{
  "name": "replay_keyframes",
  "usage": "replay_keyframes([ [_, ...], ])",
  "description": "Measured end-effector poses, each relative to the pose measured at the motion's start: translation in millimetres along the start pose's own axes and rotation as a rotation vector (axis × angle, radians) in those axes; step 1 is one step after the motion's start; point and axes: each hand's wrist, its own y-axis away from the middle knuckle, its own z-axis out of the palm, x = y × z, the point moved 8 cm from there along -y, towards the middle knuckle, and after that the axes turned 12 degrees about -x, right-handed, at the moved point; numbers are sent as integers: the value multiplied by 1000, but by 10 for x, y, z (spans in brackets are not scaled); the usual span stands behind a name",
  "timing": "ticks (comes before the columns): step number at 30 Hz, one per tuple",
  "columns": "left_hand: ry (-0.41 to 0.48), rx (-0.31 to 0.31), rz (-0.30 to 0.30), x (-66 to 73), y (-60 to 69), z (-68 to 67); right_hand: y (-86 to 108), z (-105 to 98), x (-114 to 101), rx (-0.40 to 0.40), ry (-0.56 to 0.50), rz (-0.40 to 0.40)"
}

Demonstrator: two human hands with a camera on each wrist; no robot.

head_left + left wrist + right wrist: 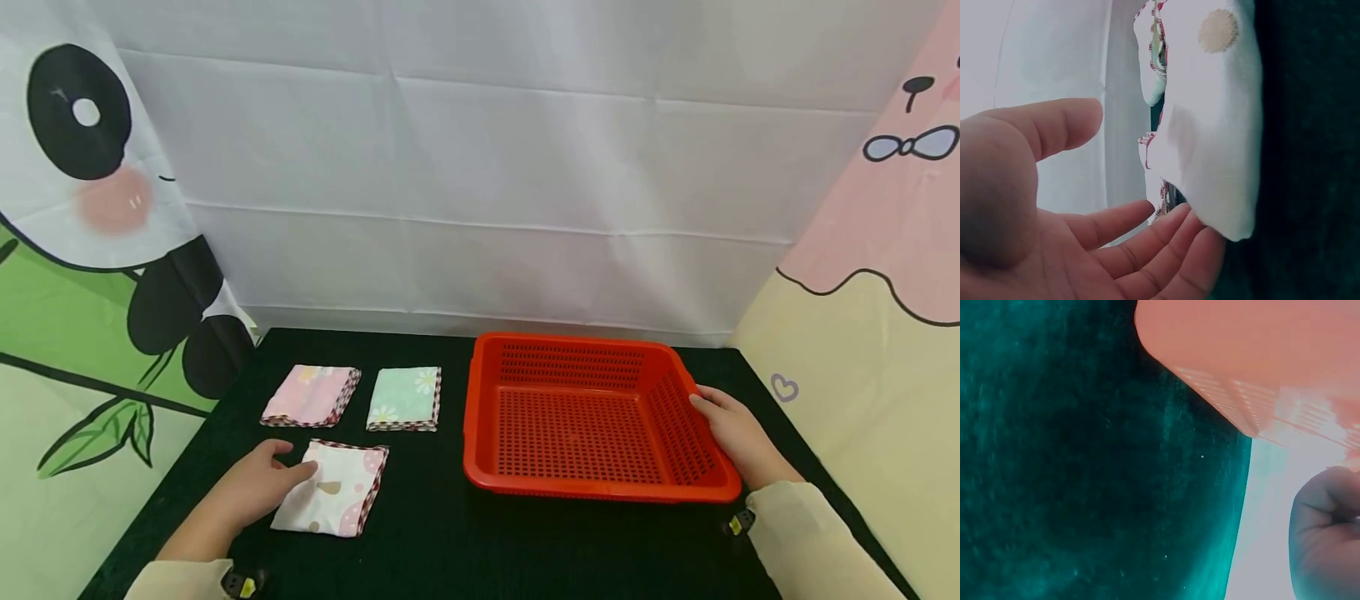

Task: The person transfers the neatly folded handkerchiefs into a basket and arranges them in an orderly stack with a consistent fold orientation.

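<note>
My left hand is at the left edge of a folded white cloth with pink and tan spots. In the left wrist view the fingers of that hand are spread and relaxed beside the white cloth, thumb apart. My right hand grips the right rim of a red perforated basket. The right wrist view shows part of the right hand with curled fingers below the basket's side; the fingertips are hidden there.
Behind the white cloth lie a folded pink cloth and a folded mint cloth, side by side. Dark green fabric covers the table. A pale curtain hangs at the back, with printed sheets at both sides.
</note>
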Motion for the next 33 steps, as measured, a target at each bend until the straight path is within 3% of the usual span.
replay_keyframes([
  [11, -39, 0, -7, -9, -30, 78, -21, -4, 5, 16, 10, -21],
  [22, -80, -11, -30, -58, -164, 168, 17, 5, -5, 32, 42, -16],
  [33, -7, -52, 36, 12, -122, 169, -20, 4, 21, 20, 18, -11],
])
